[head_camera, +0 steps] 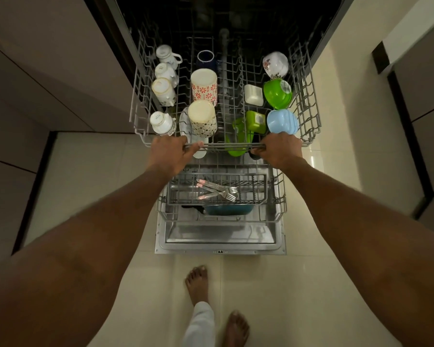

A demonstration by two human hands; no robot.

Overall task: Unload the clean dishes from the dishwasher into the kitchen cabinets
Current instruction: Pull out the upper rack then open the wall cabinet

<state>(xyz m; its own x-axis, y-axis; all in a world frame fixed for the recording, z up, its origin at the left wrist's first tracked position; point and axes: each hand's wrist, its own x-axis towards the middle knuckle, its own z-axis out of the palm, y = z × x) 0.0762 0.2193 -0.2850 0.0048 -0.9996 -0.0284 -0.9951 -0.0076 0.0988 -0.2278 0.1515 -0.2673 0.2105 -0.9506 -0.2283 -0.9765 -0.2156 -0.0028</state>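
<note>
The grey wire upper rack (308, 96) stands pulled out of the open dishwasher. My left hand (169, 152) and my right hand (280, 150) both grip its front rail (226, 145). On the rack's left side sit several upturned white cups (164, 91). In the middle stand two patterned canisters (204, 86) and a dark mug (206, 58). On the right lie a floral bowl (275, 64), a green bowl (277, 94), a blue bowl (282, 121) and green plastic pieces (254, 121). Below, the lower rack (280, 196) holds forks (217, 190) and a teal pan (227, 209).
The dishwasher door (221, 237) lies open and flat over the pale tiled floor (273, 296). My bare feet (197, 281) stand just in front of the door. Cabinet fronts (48, 71) flank the dishwasher on the left, and more cabinets (421, 96) on the right.
</note>
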